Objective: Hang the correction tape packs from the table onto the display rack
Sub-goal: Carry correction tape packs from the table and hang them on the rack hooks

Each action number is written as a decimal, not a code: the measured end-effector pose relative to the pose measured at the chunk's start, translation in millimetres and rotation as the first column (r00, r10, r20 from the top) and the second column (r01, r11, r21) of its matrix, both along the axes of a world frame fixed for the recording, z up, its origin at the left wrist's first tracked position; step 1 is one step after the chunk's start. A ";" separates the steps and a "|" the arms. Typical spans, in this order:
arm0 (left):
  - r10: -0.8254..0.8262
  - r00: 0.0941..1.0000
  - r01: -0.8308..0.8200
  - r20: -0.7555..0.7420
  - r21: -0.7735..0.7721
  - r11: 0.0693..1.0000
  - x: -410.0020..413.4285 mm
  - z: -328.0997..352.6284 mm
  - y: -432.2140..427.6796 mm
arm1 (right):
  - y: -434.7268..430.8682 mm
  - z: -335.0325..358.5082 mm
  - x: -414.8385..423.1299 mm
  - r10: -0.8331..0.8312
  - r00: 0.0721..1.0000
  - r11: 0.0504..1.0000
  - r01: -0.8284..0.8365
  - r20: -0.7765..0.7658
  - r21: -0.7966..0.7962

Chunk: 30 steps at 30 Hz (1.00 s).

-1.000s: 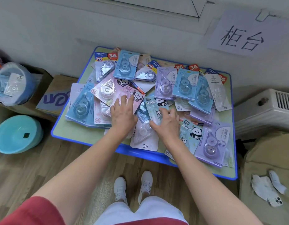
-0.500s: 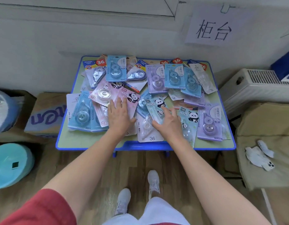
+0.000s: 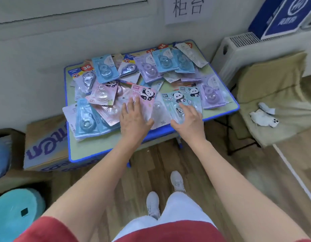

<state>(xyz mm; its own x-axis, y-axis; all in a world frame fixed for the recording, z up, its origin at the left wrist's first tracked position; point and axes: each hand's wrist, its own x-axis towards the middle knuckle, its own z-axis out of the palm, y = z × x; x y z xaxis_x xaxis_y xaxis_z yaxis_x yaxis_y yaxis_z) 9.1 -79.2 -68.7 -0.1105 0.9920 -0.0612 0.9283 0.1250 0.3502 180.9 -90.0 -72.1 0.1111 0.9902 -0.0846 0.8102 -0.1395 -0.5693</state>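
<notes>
**Two open hands on a heap of tape packs**

Dozens of carded blister correction tape packs (image 3: 150, 71) in blue, lilac, pink and white lie in an overlapping heap on the small low table with a blue rim and pale green top (image 3: 105, 147), which stands against the wall.

The left hand (image 3: 133, 119) rests palm down on the pink card pack printed with a panda (image 3: 145, 100) near the front edge. Its fingers are spread and straight, and its thumb points out to the right. It grips nothing.

The right hand (image 3: 189, 121) lies just beside it on the pale teal panda pack (image 3: 175, 100). Its fingers are stretched across the blister. Its thumb sits at the pack's near edge, and I cannot tell whether it is tucked under the card. Between the two hands shows a white card marked 36 (image 3: 160, 119).

Left of the table stands a brown cardboard box with purple lettering (image 3: 46, 145), and nearer the camera a round turquoise plastic stool (image 3: 16, 212). To the right are a white slatted heater (image 3: 247, 49) and a khaki cushioned seat (image 3: 273, 91) with a white phone (image 3: 266, 117) on it. A white paper sign with black characters (image 3: 186, 9) hangs on the wall above.
</notes>
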 end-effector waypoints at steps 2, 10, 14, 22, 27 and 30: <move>-0.078 0.997 0.078 -0.006 0.008 0.997 16.8 0.3 -11.6 | -29.5 0.7 14.2 -0.098 0.995 0.995 0.098 -0.008 0.005; -0.408 0.912 0.410 -0.039 0.039 0.911 107.7 -9.4 -82.4 | -155.2 -2.7 83.8 -0.460 0.887 0.888 0.460 -0.030 -0.013; -0.548 0.832 0.552 -0.082 0.034 0.833 155.7 -14.2 -137.5 | -236.6 -6.1 117.2 -0.603 0.797 0.798 0.603 -0.031 -0.025; -0.769 0.639 0.769 -0.025 0.056 0.637 237.1 -23.6 -299.9 | -444.2 -8.1 161.5 -0.805 0.593 0.593 0.805 -0.031 -0.024; -0.866 0.499 0.863 0.029 0.077 0.500 281.3 -31.5 -411.3 | -572.7 -9.9 177.2 -0.883 0.467 0.468 0.883 -0.042 -0.023; -0.918 0.396 0.915 0.028 0.078 0.397 311.0 -36.0 -469.7 | -635.6 -12.9 189.5 -0.927 0.373 0.374 0.927 -0.047 -0.026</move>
